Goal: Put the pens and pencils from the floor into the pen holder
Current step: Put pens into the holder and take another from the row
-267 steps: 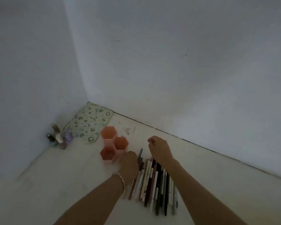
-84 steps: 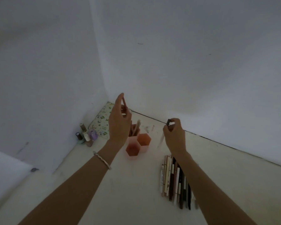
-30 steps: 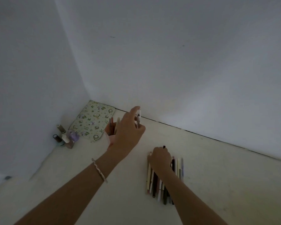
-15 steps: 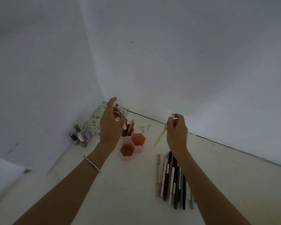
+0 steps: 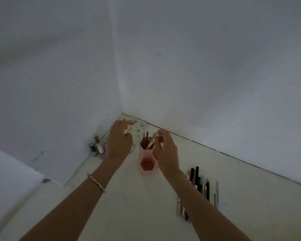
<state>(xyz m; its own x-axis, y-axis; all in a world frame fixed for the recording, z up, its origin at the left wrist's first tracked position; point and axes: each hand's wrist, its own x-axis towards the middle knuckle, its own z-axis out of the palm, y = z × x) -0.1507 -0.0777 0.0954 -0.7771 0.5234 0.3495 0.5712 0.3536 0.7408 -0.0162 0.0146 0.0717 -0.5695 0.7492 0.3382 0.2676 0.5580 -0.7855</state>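
Pens and pencils point(image 5: 201, 187) lie in a row on the floor point(image 5: 129, 206), lower right of frame.
Right hand point(image 5: 167, 150): fingers pinch a pale pencil point(image 5: 152, 140) over the pink pen holder point(image 5: 147, 165); left hand point(image 5: 119, 140): fingers relaxed, holding nothing.

Two hands show: the right hand point(image 5: 167, 150) pinches one pale pen point(image 5: 151, 142); the left hand point(image 5: 119, 138) holds none. Under that grip stands one pen holder point(image 5: 142, 153) of three hexagonal cups. In the cup below the grip, two dark sticks point(image 5: 145, 139) stand beside the pale one. Right of the grip and nearer the person lies one row of pens point(image 5: 203, 186), about a dozen, some hidden by the forearm point(image 5: 198, 202). Left of the grip are at least four small bottles point(image 5: 97, 145), one patterned pouch point(image 5: 139, 126) and one bracelet point(image 5: 96, 182).
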